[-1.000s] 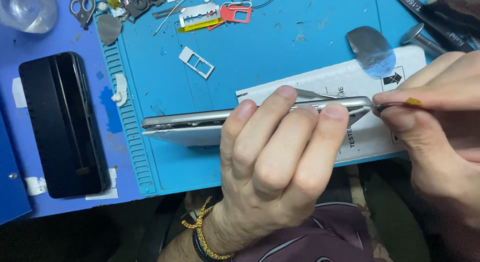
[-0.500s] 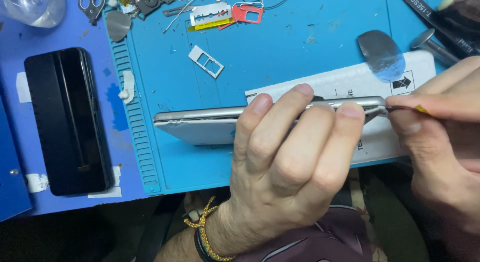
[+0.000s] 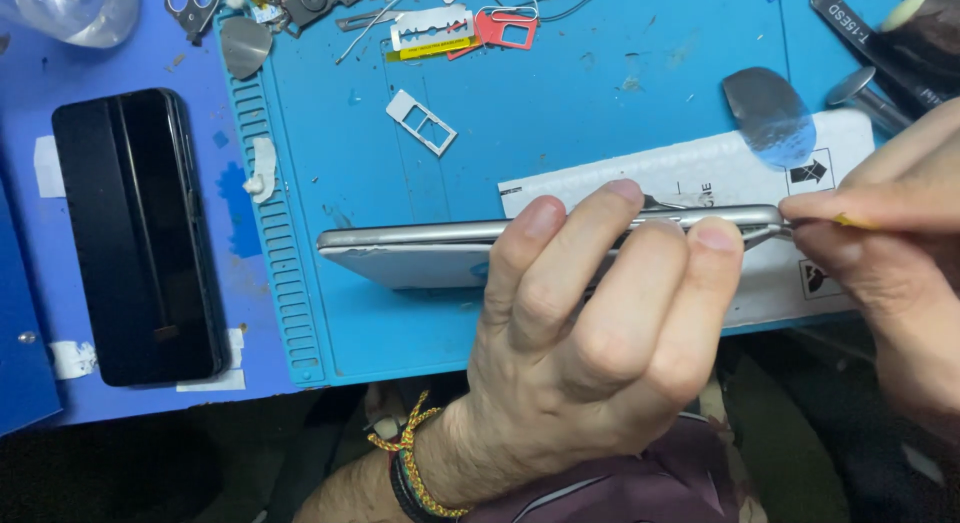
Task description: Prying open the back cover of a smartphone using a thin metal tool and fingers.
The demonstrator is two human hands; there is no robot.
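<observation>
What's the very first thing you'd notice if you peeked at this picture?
The big left hand in the middle, holding a thin silver phone up on its edge over the bright blue mat. At the phone's right end, the right hand pokes a thin tool into its seam. Far left, a shiny black phone lies flat.

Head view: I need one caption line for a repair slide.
Left hand holds a silver phone on edge over a blue mat; right hand works a thin tool at its corner.

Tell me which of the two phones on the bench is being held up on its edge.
The silver phone on the light blue mat, gripped by the left hand. The black phone lies flat, untouched, far left.
</observation>
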